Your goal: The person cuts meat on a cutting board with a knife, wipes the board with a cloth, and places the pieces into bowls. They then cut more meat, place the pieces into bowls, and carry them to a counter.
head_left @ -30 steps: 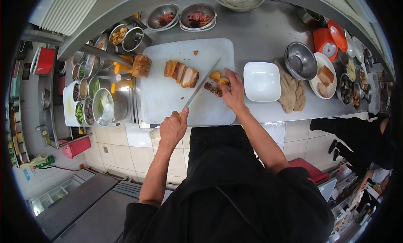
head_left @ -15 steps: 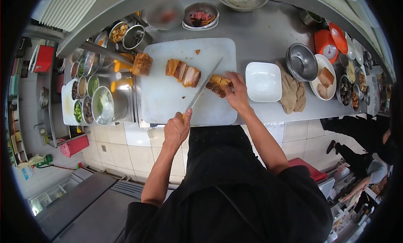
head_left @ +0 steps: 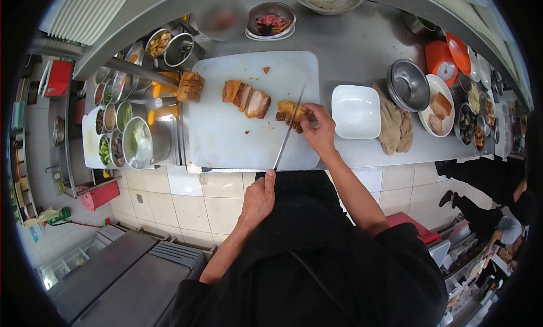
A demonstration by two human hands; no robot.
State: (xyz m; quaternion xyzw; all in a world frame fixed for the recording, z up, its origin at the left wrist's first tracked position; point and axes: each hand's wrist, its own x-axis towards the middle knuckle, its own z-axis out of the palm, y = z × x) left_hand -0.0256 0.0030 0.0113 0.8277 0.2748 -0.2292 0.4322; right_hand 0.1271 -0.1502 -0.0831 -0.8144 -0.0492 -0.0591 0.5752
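My left hand [head_left: 259, 199] is closed round the handle of a long knife [head_left: 284, 140]. The blade lies across a piece of browned meat [head_left: 287, 109] at the right of the white cutting board [head_left: 226, 143]. My right hand [head_left: 319, 129] presses its fingertips on the right end of that piece, close to the blade. Thick meat slices [head_left: 247, 99] rest in a row mid-board, the right one showing a pale cut face. Another scored meat block [head_left: 191, 87] sits at the board's left edge. Small crumbs lie on the board.
Right of the board are a square white dish [head_left: 356, 112], a brown cloth [head_left: 391, 123], metal bowls [head_left: 408, 85], an oval plate [head_left: 425, 119] with meat and a red scale [head_left: 440, 65]. Metal containers [head_left: 137, 143] stand left. At far right is another person [head_left: 481, 211].
My left hand has moved right with the knife, whose blade has gone from beside the right-hand meat piece to across it. The right hand has shifted slightly at the piece's end.
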